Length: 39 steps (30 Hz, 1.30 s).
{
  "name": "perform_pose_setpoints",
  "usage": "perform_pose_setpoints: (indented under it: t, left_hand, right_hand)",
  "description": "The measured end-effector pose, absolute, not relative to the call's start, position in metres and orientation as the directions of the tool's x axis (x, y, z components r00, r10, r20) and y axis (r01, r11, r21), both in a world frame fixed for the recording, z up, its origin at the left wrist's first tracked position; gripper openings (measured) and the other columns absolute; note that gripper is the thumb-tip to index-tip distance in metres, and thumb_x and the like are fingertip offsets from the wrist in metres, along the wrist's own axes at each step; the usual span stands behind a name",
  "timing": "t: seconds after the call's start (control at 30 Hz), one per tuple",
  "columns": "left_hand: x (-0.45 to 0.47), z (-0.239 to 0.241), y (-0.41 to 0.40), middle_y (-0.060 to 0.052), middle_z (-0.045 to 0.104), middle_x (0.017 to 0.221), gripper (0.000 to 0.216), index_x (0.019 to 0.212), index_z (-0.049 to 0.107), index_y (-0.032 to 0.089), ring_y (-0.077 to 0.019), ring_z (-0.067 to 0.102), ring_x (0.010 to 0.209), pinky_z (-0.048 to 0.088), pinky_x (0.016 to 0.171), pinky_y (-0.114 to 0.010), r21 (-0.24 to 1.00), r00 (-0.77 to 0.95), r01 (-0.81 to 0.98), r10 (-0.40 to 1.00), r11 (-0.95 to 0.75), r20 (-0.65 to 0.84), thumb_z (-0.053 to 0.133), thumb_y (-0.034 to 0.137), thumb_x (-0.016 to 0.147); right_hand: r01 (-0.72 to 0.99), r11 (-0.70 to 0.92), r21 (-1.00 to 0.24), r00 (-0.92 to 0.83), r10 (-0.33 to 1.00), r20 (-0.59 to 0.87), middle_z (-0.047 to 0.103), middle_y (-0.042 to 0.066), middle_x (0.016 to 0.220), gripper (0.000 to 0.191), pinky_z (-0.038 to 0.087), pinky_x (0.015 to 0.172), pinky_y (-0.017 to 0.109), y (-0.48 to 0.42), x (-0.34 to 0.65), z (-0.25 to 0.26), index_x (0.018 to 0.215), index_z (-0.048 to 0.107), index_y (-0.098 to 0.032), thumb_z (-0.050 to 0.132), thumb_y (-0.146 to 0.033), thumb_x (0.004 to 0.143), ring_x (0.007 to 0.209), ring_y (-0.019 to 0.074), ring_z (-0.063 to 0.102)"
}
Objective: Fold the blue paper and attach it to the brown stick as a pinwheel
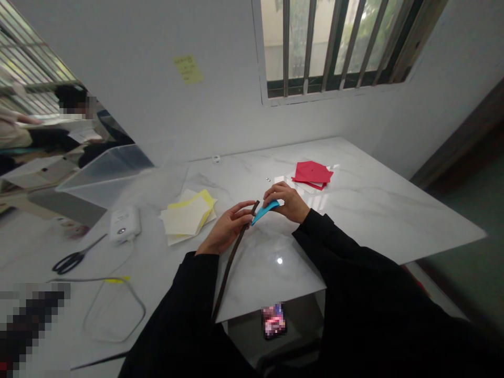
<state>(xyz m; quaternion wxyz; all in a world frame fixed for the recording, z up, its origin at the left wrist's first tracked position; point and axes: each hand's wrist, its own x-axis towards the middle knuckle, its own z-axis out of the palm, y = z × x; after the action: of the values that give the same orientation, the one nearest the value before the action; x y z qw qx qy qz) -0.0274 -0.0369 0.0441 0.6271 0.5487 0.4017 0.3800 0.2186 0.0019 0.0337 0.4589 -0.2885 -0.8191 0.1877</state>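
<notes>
My left hand (228, 229) is closed on a long dark brown strip (233, 256), pinched near its upper end. The rest of the strip hangs down across the table's front edge. In my right hand (290, 202) is a small bright blue folded piece (265, 210), gripped between thumb and fingers. Its pointed left tip meets the fingers of my left hand beside the strip. Whether the blue piece is paper or cloth cannot be made out. Beyond my right hand lies a stack of red cut pieces (312, 173), with white pieces under it.
Cream and yellow sheets (185, 216) lie to the left on the marble-patterned table (378, 210). Further left are black scissors (74, 260), a white power adapter (125, 223) with a cable, and a clear plastic bin (106, 173). Another person sits at the far left.
</notes>
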Motion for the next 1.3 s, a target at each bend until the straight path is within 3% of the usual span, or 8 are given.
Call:
perform_pose_setpoints:
  t: [0.17, 0.47, 1.1, 1.3]
  left_hand:
    - [-0.027, 0.041, -0.036, -0.007, 0.075, 0.107, 0.045, 0.125, 0.072, 0.019, -0.0147, 0.066, 0.089, 0.052, 0.080, -0.026, 0.984, 0.396, -0.093, 0.912, 0.153, -0.105, 0.083, 0.031, 0.083]
    - [-0.023, 0.040, -0.039, -0.007, 0.075, 0.114, 0.044, 0.124, 0.071, 0.024, -0.0175, 0.069, 0.096, 0.053, 0.085, -0.030, 0.992, 0.471, -0.006, 0.875, 0.130, -0.112, 0.084, 0.033, 0.083]
    - [-0.026, 0.038, -0.036, -0.009, 0.076, 0.117, 0.041, 0.122, 0.075, 0.020, -0.0188, 0.070, 0.098, 0.054, 0.088, -0.031, 0.989, 0.463, -0.052, 0.881, 0.139, -0.099, 0.083, 0.030, 0.082]
    - [-0.028, 0.029, -0.031, -0.009, 0.076, 0.118, 0.042, 0.123, 0.074, 0.019, -0.0183, 0.071, 0.100, 0.053, 0.095, -0.033, 0.982, 0.494, -0.094, 0.864, 0.163, -0.097, 0.084, 0.034, 0.085]
  right_hand:
    - [0.295, 0.763, -0.575, -0.428, 0.643, 0.635, 0.077, 0.006, 0.101, 0.007, 0.044, 0.101, 0.042, 0.003, 0.219, 0.034, 0.090, 0.082, -0.028, 0.081, -0.035, 0.090, 0.105, 0.0258, 0.061]
    - [0.296, 0.743, -0.601, -0.478, 0.660, 0.580, 0.078, 0.004, 0.096, 0.003, 0.044, 0.098, 0.039, 0.004, 0.218, 0.030, 0.090, 0.080, -0.028, 0.080, -0.030, 0.091, 0.098, 0.0238, 0.061]
    - [0.280, 0.733, -0.620, -0.468, 0.668, 0.578, 0.077, 0.004, 0.090, 0.003, 0.046, 0.095, 0.037, -0.002, 0.220, 0.035, 0.091, 0.081, -0.026, 0.081, -0.029, 0.089, 0.096, 0.0227, 0.063]
    - [0.289, 0.601, -0.745, -0.419, 0.779, 0.466, 0.075, 0.007, 0.093, 0.019, 0.052, 0.087, 0.036, 0.002, 0.218, 0.026, 0.088, 0.077, -0.017, 0.085, -0.033, 0.081, 0.088, 0.0210, 0.066]
